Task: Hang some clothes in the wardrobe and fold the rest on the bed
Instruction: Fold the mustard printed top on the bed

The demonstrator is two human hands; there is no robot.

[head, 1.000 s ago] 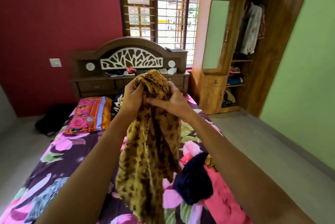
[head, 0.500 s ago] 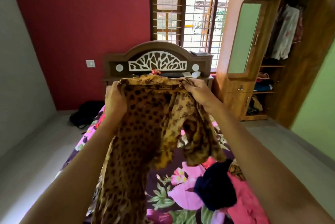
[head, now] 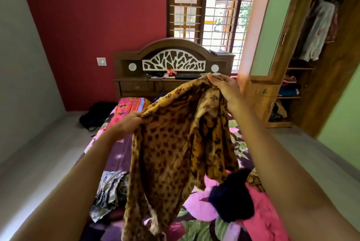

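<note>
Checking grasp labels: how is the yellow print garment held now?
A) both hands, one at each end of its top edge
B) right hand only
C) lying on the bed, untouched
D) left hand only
A: the left hand and the right hand each grip the top edge of the garment, which hangs spread between them.

Red wall (head: 87, 16), barred window (head: 218, 7), white wall switch (head: 101, 61), black bag (head: 97, 113) on grey floor (head: 39, 153) against that wall

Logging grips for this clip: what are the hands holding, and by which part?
The yellow printed garment, by its upper edge: left hand grips the lower left end, right hand the raised right end.
</note>
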